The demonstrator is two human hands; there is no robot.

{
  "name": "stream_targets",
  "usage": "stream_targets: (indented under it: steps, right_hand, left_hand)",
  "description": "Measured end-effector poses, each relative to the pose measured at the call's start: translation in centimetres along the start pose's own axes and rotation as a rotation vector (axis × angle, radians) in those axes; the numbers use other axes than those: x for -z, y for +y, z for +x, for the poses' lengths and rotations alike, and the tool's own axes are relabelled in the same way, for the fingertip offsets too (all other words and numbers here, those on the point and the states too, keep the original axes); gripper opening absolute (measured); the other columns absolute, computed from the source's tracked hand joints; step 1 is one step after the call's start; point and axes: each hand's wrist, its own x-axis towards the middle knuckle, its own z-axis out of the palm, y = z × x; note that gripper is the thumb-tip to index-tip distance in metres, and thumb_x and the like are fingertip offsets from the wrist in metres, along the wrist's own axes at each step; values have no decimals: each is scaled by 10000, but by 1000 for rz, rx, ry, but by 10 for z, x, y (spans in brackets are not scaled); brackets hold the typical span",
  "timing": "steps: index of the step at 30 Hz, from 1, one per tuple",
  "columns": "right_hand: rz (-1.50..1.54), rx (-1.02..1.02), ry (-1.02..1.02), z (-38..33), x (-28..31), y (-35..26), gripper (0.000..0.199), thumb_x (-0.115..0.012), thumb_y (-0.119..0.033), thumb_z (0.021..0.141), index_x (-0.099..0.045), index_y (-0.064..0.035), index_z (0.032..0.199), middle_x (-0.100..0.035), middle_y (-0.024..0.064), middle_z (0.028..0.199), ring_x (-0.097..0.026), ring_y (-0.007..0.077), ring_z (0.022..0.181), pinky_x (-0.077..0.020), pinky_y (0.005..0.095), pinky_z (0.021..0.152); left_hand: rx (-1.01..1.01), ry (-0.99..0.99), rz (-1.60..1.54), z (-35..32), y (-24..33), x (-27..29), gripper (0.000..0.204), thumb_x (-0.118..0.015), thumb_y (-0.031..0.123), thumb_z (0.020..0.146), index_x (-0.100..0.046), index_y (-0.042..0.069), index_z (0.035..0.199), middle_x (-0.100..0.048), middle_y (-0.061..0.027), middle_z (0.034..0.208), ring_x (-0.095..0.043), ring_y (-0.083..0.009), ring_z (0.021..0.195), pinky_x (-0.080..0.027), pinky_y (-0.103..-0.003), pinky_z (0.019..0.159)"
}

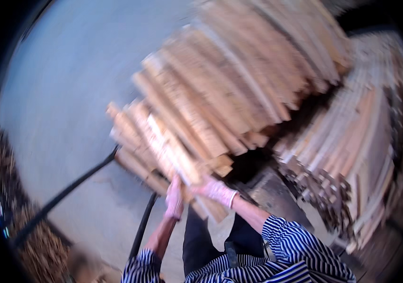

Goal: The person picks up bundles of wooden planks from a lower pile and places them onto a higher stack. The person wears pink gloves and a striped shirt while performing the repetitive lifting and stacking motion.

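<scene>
A long row of rough, pale wooden boards (220, 89) lies stacked side by side in front of me, blurred by motion. Both my hands wear pinkish knit gloves and are at the near end of this stack. My left hand (175, 197) is closed on the left edge of a light wooden board (161, 137), its thumb pointing up along the side. My right hand (214, 189) is closed over the right side at the near end, its fingertips smeared. A board end sticks out below my hands toward my legs. The undersides of the boards are hidden.
Two black bars (76, 184) like cart handles reach from the stack toward the lower left. Another large pile of thin wood strips (343, 151) stands on the right. Wood scraps (43, 240) lie at the left rim, on the grey floor (64, 89).
</scene>
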Motion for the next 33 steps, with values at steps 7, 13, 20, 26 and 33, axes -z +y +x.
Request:
stream_targets:
  steps: [7, 13, 20, 26, 33]
  right_hand:
    - [-307, -124, -124, -164, 56, -118, 915, -802, -557, 723, -479, -87, 1439, -672, 205, 1260, -666, 338, 1141, -523, 380, 955]
    - [-397, 108, -76, -269, 106, -151, 1023, -866, -404, 631, -404, -84, 1486, -659, 221, 1233, -644, 388, 1156, -533, 440, 899]
    - [-607, 582, 233, -439, 220, -199, 1181, -873, -413, 600, -286, -105, 1577, -595, 222, 1321, -639, 390, 1154, -527, 440, 949]
    - [-788, 815, 805, -576, 332, -244, 1207, -929, -341, 550, -307, -80, 1551, -521, 195, 1405, -547, 394, 1278, -500, 450, 1023]
    - [1278, 986, 14, -564, 464, -150, 785, -766, -520, 826, -497, -110, 1439, -536, 116, 1474, -588, 275, 1256, -488, 446, 1074]
  left_hand:
    - [120, -300, -564, -120, -8, -48, 964, -527, 771, 882, -375, 104, 1561, -454, -154, 1549, -486, -362, 1379, -454, -527, 1101]
    - [-317, -572, -631, -181, -20, -105, 858, -536, 663, 932, -336, 135, 1577, -463, -116, 1543, -495, -333, 1372, -398, -492, 1156]
    - [-833, -899, -320, -330, 97, -272, 819, -531, 592, 968, -285, 125, 1595, -496, -156, 1489, -535, -339, 1317, -449, -494, 1092]
    - [-1056, -1673, -234, -509, 156, -441, 791, -527, 531, 999, -241, 117, 1610, -525, -190, 1442, -569, -344, 1270, -492, -496, 1037]
    - [-1230, -1463, 463, -522, 14, -601, 712, -584, 476, 989, -387, 42, 1517, -583, -223, 1354, -620, -302, 1174, -524, -441, 977]
